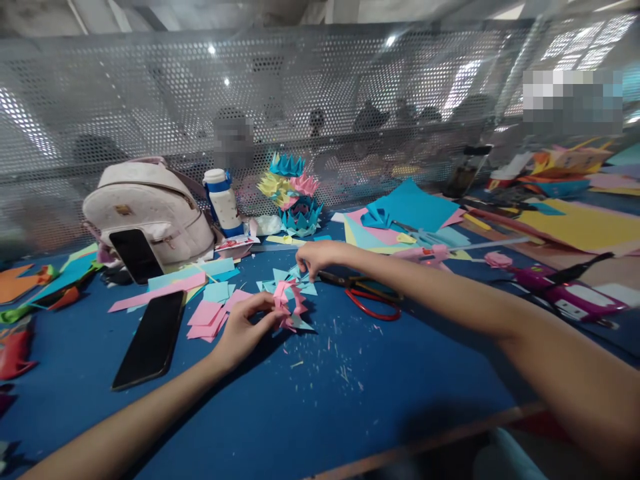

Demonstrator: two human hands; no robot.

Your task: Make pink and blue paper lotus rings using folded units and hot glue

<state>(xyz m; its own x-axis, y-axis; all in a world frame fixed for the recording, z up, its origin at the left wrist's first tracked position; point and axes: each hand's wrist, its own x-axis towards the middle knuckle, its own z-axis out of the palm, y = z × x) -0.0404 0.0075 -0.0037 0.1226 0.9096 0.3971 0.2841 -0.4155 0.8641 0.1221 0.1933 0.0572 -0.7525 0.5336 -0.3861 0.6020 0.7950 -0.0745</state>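
So my left hand (249,328) has the pink paper ring (282,292) pinched mid-frame, while my right hand (316,257) curls down at some light blue pieces (309,289), can't tell if gripping any.

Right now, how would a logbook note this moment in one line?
left hand: holding pink paper ring | right hand: at pale blue paper pieces, grip unclear | nearby: scissors, phone lying flat

I see white glare from pale gridded panes (590,43) overhead, soft shadows on the flat blue desk (320,413), blur beyond the perforated grey metal screen (165,87), stretched edges.
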